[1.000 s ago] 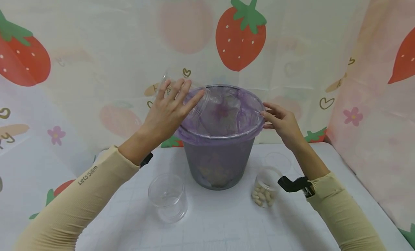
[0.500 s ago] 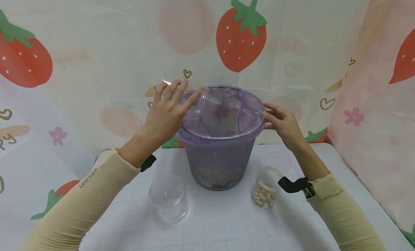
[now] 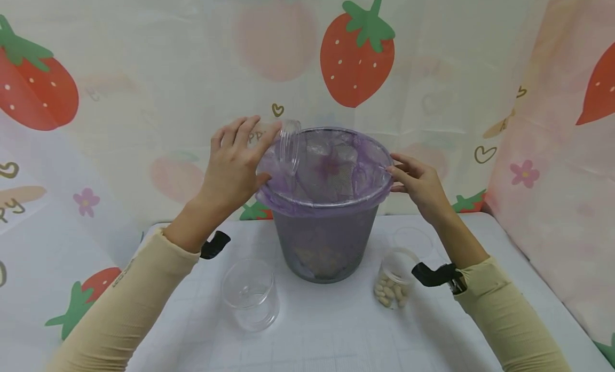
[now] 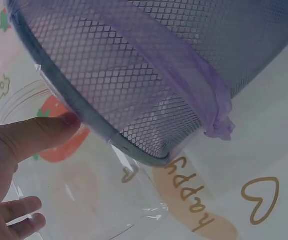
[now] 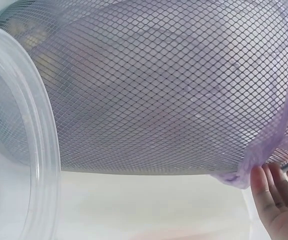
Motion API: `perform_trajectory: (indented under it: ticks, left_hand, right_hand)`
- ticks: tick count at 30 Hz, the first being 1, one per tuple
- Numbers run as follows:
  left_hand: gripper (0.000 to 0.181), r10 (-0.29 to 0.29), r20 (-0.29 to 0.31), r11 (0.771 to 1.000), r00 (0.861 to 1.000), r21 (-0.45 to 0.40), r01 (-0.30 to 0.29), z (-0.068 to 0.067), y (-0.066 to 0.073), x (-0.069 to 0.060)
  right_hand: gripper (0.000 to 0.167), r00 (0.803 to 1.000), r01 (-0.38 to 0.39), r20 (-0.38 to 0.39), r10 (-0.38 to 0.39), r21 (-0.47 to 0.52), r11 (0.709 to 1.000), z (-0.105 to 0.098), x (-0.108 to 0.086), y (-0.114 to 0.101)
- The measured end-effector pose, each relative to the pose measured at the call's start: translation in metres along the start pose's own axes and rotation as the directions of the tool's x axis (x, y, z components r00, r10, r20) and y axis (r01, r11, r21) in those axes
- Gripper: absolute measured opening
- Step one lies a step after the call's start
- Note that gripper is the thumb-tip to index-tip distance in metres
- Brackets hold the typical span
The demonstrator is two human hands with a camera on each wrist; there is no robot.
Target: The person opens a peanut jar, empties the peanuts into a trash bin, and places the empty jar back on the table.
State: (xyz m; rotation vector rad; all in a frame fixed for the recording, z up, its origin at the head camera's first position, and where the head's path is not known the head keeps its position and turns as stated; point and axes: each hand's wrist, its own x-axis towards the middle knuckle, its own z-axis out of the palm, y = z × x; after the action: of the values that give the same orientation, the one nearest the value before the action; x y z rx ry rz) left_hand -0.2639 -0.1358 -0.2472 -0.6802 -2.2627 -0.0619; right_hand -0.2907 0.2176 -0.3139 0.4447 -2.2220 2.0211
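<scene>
A mesh bin (image 3: 324,244) lined with a purple bag stands upright on the table. My left hand (image 3: 233,166) grips a clear jar (image 3: 290,148) lying on its side at the bin's left rim, its mouth to the right; I see nothing in it. In the left wrist view the jar (image 4: 84,195) is beside the mesh bin (image 4: 134,75), with the left thumb and fingers (image 4: 19,165) around it. My right hand (image 3: 418,188) pinches the bin's right rim; in the right wrist view the right hand (image 5: 279,200) touches the bunched purple bag (image 5: 261,155).
An open clear jar (image 3: 250,302) stands left of the bin on the white table (image 3: 317,329). Right of the bin stands a clear jar (image 3: 393,286) with several pale, nut-like pieces inside, and a thin clear disc (image 3: 413,230) lies behind it. A strawberry-print cloth (image 3: 432,68) hangs behind.
My left hand has moved left, and the jar's mouth has moved left with it and turned more level. The left thumb now shows in the head view. The right hand stays at the rim.
</scene>
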Motion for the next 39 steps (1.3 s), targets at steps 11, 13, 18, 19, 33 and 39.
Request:
perform_trajectory:
  ticks: [11, 13, 18, 19, 33, 39]
  left_hand:
    - [0.098, -0.133, 0.007, 0.976, 0.991, -0.171, 0.133, -0.011, -0.002, -0.007]
    - [0.098, -0.149, 0.004, 0.97, 0.989, -0.192, 0.147, -0.013, -0.001, -0.009]
    - [0.099, -0.186, -0.006, 0.957, 0.983, -0.229, 0.179, -0.018, 0.001, -0.016]
    - [0.099, -0.196, -0.009, 0.952, 0.981, -0.239, 0.188, -0.019, 0.001, -0.017]
    - [0.102, -0.29, -0.044, 0.877, 0.956, -0.412, 0.247, -0.036, 0.006, -0.032]
    - [0.104, -0.348, -0.059, 0.832, 0.936, -0.48, 0.279, -0.041, 0.01, -0.043]
  right_hand:
    - [0.057, 1.0, 0.014, -0.006, -0.013, 0.054, 0.998, -0.001, 0.0, 0.003]
    - [0.057, 1.0, 0.014, -0.005, -0.014, 0.057, 0.998, -0.001, 0.0, 0.003]
    - [0.057, 1.0, 0.009, -0.003, -0.009, 0.049, 0.999, -0.001, 0.0, 0.003]
    - [0.056, 1.0, 0.009, -0.003, -0.009, 0.041, 0.999, 0.0, 0.0, 0.002]
    - [0.056, 1.0, -0.003, 0.001, 0.003, 0.03, 1.0, 0.001, 0.0, 0.0]
    - [0.056, 1.0, -0.01, -0.003, 0.01, 0.016, 1.0, 0.001, -0.001, 0.0]
